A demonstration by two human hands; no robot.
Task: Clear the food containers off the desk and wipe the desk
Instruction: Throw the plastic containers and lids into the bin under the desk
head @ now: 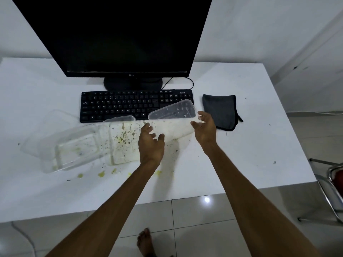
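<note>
Clearing has barely begun: both hands, left hand (151, 140) and right hand (204, 127), fingers spread and holding nothing, flank the clear container (172, 115) at twelve o'clock on the surface (241, 154); next, grip and lift it.

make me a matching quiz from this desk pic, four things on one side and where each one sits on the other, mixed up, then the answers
Things:
1. keyboard
2. dark cloth
3. clear lid
4. yellow-green spots

Places:
A. propped over the keyboard's right end
B. on the desk near the front edge, left of the left forearm
C. right of the keyboard
D. directly in front of the monitor stand

Pairs: 1-D, 2-C, 3-A, 4-B
</note>
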